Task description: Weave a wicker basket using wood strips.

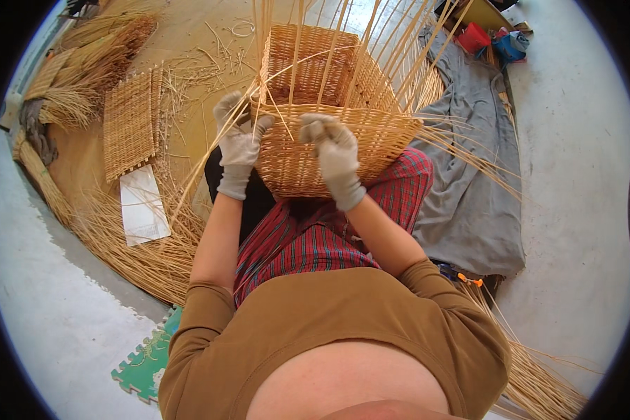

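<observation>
A woven wicker basket (294,164) rests tilted against my lap, its front wall toward me and long upright stakes (297,49) rising from its rim. Both hands wear pale knit gloves with grey cuffs. My left hand (239,143) is closed on thin wicker strands (227,119) at the rim's left corner, and some of their ends cross over the front edge. In front of the basket's middle, just at the rim, my right hand (336,152) has its fingers curled together; what they hold, if anything, is hidden. More loose strands (469,157) stick out past the right corner.
A flat woven panel (131,122), a white sheet (144,206) and long bundles of wicker (129,241) lie on the left. Grey cloth (469,203) covers something on the right, with a red container (473,38) beyond it. A green foam mat (147,364) lies at lower left.
</observation>
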`<state>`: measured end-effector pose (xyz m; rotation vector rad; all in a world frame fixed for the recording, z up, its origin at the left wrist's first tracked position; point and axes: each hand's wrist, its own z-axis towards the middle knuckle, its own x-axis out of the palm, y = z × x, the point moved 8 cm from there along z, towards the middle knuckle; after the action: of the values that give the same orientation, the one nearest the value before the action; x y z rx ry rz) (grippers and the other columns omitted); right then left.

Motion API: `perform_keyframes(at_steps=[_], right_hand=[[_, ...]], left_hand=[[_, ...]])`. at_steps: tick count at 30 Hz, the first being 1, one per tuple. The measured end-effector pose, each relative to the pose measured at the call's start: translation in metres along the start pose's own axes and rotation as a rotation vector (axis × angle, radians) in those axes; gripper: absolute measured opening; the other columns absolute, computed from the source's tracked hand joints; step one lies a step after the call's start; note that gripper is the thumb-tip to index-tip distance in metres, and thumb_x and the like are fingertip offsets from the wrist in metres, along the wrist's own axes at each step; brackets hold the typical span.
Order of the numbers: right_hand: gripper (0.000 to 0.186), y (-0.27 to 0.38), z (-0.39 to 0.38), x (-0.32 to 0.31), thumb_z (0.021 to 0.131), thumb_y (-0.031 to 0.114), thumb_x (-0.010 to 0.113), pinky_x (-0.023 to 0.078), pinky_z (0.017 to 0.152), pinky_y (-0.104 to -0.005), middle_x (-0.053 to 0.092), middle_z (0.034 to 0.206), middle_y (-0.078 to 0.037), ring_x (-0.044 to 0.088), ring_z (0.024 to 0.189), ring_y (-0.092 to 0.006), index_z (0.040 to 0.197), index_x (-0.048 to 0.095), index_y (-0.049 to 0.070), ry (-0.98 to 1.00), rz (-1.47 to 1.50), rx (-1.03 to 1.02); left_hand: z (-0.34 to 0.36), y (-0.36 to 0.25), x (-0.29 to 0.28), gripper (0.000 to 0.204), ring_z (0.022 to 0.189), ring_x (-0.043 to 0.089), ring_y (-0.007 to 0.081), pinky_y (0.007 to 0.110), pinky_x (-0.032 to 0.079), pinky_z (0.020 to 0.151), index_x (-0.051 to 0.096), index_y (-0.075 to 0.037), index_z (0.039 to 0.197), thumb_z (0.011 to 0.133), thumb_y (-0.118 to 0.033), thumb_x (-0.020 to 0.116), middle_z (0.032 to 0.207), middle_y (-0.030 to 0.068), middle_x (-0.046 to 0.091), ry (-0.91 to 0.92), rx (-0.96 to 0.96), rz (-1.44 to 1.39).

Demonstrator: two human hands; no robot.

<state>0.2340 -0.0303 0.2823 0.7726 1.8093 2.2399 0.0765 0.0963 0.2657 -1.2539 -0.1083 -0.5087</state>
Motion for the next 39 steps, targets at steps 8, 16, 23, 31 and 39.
perform_keyframes(at_steps=[8, 16, 23, 31, 39], right_hand=[[0.033, 0.077, 0.045, 0.030, 0.098, 0.006, 0.059, 0.051, 0.052, -0.0244, 0.071, 0.109, -0.014, 0.066, 0.071, -0.0108, 0.131, 0.061, 0.002, -0.035, -0.730, -0.896], [0.033, 0.046, 0.031, -0.040, 0.102, 0.007, 0.052, 0.044, 0.043, -0.0234, 0.070, 0.105, -0.013, 0.055, 0.057, -0.0075, 0.134, 0.047, 0.008, -0.090, -0.253, -0.316], [0.030, 0.087, 0.042, -0.052, 0.098, 0.002, 0.057, 0.056, 0.059, -0.0277, 0.068, 0.116, -0.010, 0.068, 0.086, -0.0140, 0.128, 0.057, 0.004, -0.168, -0.729, -0.732], [0.045, 0.089, 0.010, -0.138, 0.095, -0.006, 0.053, 0.054, 0.073, -0.0318, 0.065, 0.107, -0.012, 0.065, 0.086, -0.0172, 0.137, 0.053, 0.009, -0.501, -0.660, -0.593], [0.043, 0.171, 0.057, -0.087, 0.088, 0.005, 0.067, 0.048, 0.092, -0.0366, 0.063, 0.118, -0.011, 0.059, 0.105, -0.0277, 0.131, 0.062, 0.008, -0.362, -1.561, -0.881]], left_hand=[[0.015, 0.030, 0.036, 0.025, 0.101, 0.056, 0.0124, 0.026, 0.053, 0.087, 0.060, -0.009, 0.105, 0.088, -0.011, 0.078, 0.107, 0.0030, 0.051, 0.119, -0.275, -0.065], [0.015, 0.015, 0.025, 0.029, 0.090, 0.053, 0.0111, 0.026, 0.050, 0.080, 0.057, -0.009, 0.107, 0.087, -0.010, 0.078, 0.103, 0.0018, 0.048, -0.161, -0.037, 0.211], [-0.051, -0.048, 0.080, 0.044, 0.099, 0.066, 0.0276, 0.038, 0.052, 0.093, 0.056, -0.008, 0.124, 0.085, -0.011, 0.076, 0.117, 0.0161, 0.062, 0.087, 0.552, 0.895], [-0.049, -0.016, 0.133, 0.058, 0.110, 0.060, 0.0395, 0.045, 0.051, 0.090, 0.056, -0.027, 0.140, 0.085, -0.020, 0.073, 0.135, 0.0238, 0.050, 0.418, 0.301, 1.269], [-0.070, 0.013, 0.231, 0.067, 0.105, 0.062, 0.0346, 0.045, 0.052, 0.085, 0.041, -0.024, 0.150, 0.088, -0.023, 0.067, 0.134, 0.0233, 0.050, 0.621, 0.309, 1.300]])
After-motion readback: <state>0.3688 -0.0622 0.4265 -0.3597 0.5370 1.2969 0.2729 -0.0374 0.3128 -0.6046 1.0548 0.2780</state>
